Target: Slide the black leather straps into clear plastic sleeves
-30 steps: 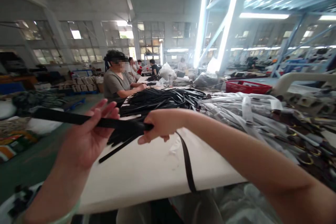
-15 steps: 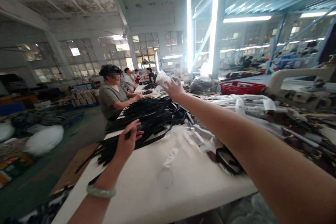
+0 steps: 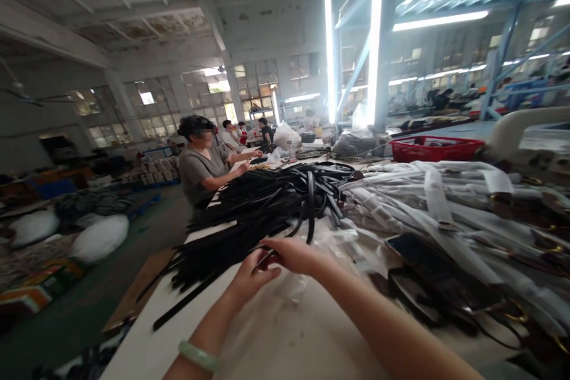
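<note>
Your right hand [image 3: 291,255] has dropped from its high reach to your left hand [image 3: 249,280]; both pinch a thin dark strip [image 3: 263,261] just in front of the black straps [image 3: 267,205].

Glossy blk leather straps [image 3: 267,214], shiny plastic wrap [image 3: 436,202].

Only 2 arms of the person show: the left forearm [image 3: 207,338] and right forearm [image 3: 378,314] are bare, ending in a bare left hand [image 3: 252,279] and right hand [image 3: 294,255]. 1 bangle [image 3: 198,356], a smooth, thick, pale green hoop that looks like jade, circles the arm just behind the left hand, the only item worn in view.
</note>
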Available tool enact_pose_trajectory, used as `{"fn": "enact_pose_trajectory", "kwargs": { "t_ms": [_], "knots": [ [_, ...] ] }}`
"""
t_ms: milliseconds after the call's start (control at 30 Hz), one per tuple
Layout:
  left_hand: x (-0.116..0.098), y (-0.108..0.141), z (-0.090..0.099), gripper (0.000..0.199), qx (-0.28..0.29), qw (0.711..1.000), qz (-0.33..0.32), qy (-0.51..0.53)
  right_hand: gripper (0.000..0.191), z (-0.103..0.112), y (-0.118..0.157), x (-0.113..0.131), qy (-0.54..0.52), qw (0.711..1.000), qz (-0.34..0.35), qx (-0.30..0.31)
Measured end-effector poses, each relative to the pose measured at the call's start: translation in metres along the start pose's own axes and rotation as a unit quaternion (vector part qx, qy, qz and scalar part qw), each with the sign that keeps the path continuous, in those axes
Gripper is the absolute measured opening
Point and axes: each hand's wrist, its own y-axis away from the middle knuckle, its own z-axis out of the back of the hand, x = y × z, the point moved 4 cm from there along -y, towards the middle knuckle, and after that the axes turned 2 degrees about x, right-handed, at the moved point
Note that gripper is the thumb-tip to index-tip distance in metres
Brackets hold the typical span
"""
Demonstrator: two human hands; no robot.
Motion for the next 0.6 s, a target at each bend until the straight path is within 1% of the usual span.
{"fn": "enact_pose_trajectory", "kwargs": {
  "t_ms": [100, 167, 200, 233, 300, 333, 367, 400, 433, 467, 500, 533, 567, 600],
  "knots": [
    [-0.005, 0.009, -0.01, 0.054, 0.084, 0.996, -0.016, -0.028, 0.045, 0.008, 0.007, -0.024, -0.015, 0.997, -0.047, -0.066],
    [-0.007, 0.009, -0.022, 0.063, 0.122, 0.988, -0.058, -0.071, 0.041, 0.015, 0.014, -0.041, -0.02, 0.99, -0.084, -0.113],
    [-0.008, 0.006, -0.029, 0.061, 0.129, 0.984, -0.083, -0.089, 0.038, 0.017, 0.017, -0.048, -0.023, 0.986, -0.1, -0.133],
    [-0.01, 0.002, -0.036, 0.053, 0.131, 0.98, -0.106, -0.101, 0.035, 0.019, 0.02, -0.053, -0.024, 0.982, -0.115, -0.149],
    [-0.015, -0.008, -0.048, 0.026, 0.122, 0.979, -0.128, -0.101, 0.031, 0.021, 0.024, -0.06, -0.025, 0.977, -0.133, -0.165],
    [-0.018, -0.012, -0.052, 0.017, 0.112, 0.981, -0.131, -0.094, 0.03, 0.021, 0.024, -0.061, -0.025, 0.976, -0.137, -0.167],
    [-0.022, -0.015, -0.053, 0.014, 0.098, 0.983, -0.132, -0.088, 0.029, 0.021, 0.024, -0.06, -0.024, 0.976, -0.139, -0.165],
    [-0.026, -0.015, -0.05, 0.016, 0.081, 0.984, -0.133, -0.082, 0.029, 0.02, 0.024, -0.058, -0.023, 0.977, -0.138, -0.161],
    [-0.03, -0.011, -0.044, 0.02, 0.063, 0.986, -0.134, -0.08, 0.029, 0.019, 0.023, -0.055, -0.021, 0.978, -0.137, -0.155],
    [-0.032, -0.002, -0.034, 0.023, 0.044, 0.988, -0.13, -0.076, 0.029, 0.017, 0.023, -0.051, -0.02, 0.98, -0.135, -0.148],
    [-0.033, 0.011, -0.019, 0.027, 0.021, 0.991, -0.117, -0.062, 0.029, 0.014, 0.022, -0.047, -0.019, 0.981, -0.131, -0.139],
    [-0.032, 0.028, -0.001, 0.03, -0.003, 0.994, -0.101, -0.045, 0.029, 0.011, 0.022, -0.042, -0.018, 0.983, -0.128, -0.129],
    [-0.028, 0.047, 0.022, 0.031, -0.043, 0.997, -0.061, 0.001, 0.03, 0.007, 0.021, -0.037, -0.018, 0.985, -0.124, -0.117],
    [-0.022, 0.069, 0.047, 0.031, -0.104, 0.992, -0.015, 0.07, 0.031, 0.002, 0.021, -0.033, -0.018, 0.987, -0.121, -0.103]
  ]
}}
